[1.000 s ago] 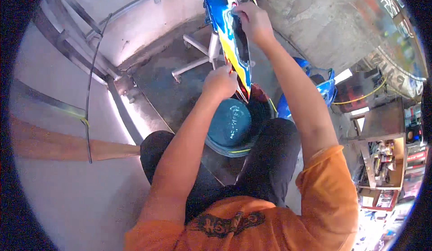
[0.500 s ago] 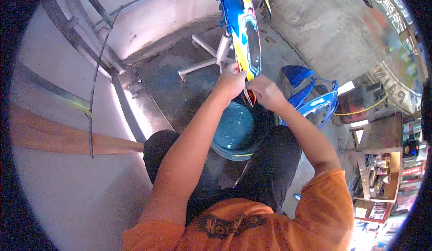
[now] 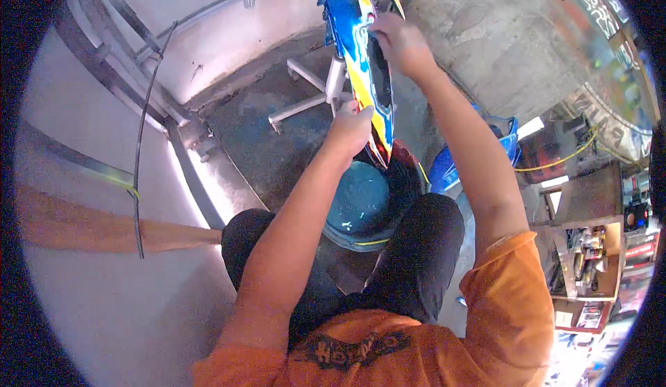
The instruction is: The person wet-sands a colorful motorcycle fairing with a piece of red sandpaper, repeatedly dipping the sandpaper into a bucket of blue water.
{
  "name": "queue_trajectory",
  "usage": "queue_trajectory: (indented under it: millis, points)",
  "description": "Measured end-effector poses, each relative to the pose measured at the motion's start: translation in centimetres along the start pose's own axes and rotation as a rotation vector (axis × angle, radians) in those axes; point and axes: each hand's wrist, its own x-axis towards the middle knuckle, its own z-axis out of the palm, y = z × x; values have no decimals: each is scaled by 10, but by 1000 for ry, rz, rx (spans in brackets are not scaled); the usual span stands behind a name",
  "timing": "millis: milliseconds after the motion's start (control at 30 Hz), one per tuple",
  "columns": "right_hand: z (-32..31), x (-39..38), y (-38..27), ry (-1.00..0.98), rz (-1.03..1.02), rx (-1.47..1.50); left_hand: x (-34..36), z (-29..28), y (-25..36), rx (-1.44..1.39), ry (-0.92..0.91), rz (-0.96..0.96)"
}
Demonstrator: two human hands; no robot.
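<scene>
A long, glossy motorcycle fairing panel (image 3: 343, 13), blue with yellow, white, black and red graphics, stands tilted in front of me, its pointed end downward. My left hand (image 3: 351, 130) is closed around its edge near that lower tip. Higher up, at the right side of the panel, my right hand (image 3: 404, 45) has its fingers bent and pressed together against the surface. Whatever may be in those fingers is hidden. Under the tip, between my knees, sits a dark round tub (image 3: 345, 241) holding bluish water (image 3: 357, 196).
A light-coloured stand with splayed legs (image 3: 305, 108) is behind the panel. Blue body parts (image 3: 449, 168) lie on the floor to the right, beyond my forearm. Farther right is a wooden shelf (image 3: 609, 262) of small items. A wall with metal framing (image 3: 187, 168) runs along the left.
My right hand has moved from the panel's lower tip up along its right side. My left hand still grips near the bottom. The whole view has shifted slightly.
</scene>
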Motion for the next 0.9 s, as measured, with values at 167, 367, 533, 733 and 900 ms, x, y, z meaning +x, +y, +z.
queue_trajectory:
  millis: [167,367,533,733,900]
  points:
    - [7,-62,-34,-154,-50,-75,-17,-10,18,-139,26,-147]
    - [-21,-183,-68,-587,9,-37,-3,-18,11,-182,-21,-181]
    - [-32,-215,-91,-675,218,198,-10,-33,37,787,450,200]
    - [36,-231,-156,-367,700,318,-21,-77,46,758,404,310]
    - [113,-242,-156,-638,885,340,-31,-82,52,785,398,339]
